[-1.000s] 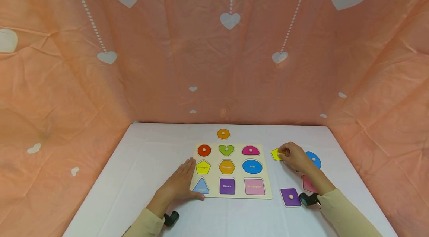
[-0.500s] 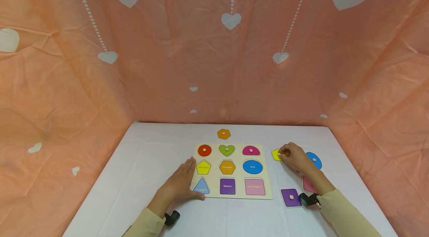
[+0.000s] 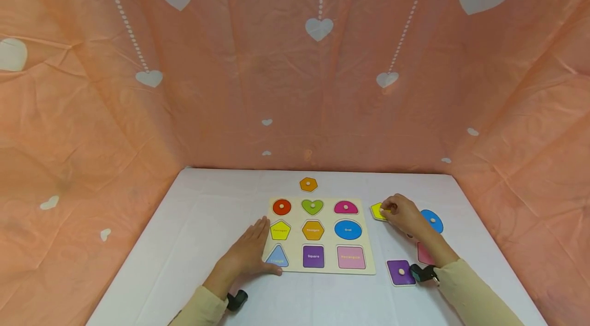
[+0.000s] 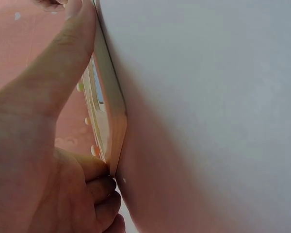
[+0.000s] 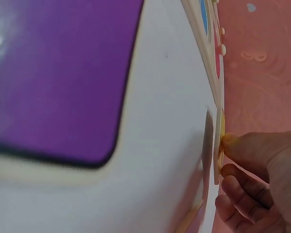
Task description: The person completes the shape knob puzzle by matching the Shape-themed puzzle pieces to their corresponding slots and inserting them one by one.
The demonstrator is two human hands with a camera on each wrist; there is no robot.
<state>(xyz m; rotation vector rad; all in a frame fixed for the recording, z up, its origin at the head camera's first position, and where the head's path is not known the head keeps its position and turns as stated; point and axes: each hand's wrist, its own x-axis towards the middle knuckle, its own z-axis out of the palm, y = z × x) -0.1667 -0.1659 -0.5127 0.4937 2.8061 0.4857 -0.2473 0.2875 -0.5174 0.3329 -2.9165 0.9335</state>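
Note:
A cream puzzle board (image 3: pixel 330 262) lies on the white table, with a red circle, a green heart and a magenta half circle seated by their knobs in its top row. My left hand (image 3: pixel 244 252) rests along its left side, fingers extended at the edge and thumb at the lower edge; the board's corner (image 4: pixel 117 128) shows between them in the left wrist view. Right of the board, my right hand (image 3: pixel 404 215) pinches a yellow pentagon piece (image 3: pixel 376 212) at its knob. In the right wrist view this piece (image 5: pixel 217 165) stands edge-on above its shadow.
An orange hexagon piece (image 3: pixel 308 185) lies behind the board. On the right are a blue oval piece (image 3: pixel 432 220), a pink piece (image 3: pixel 425 254) partly under the right forearm, and a purple square piece (image 3: pixel 400 273). Peach cloth walls (image 3: pixel 295 111) enclose the table.
My right hand has shifted slightly left toward the board with the yellow pentagon piece. The left hand stays in place on the board.

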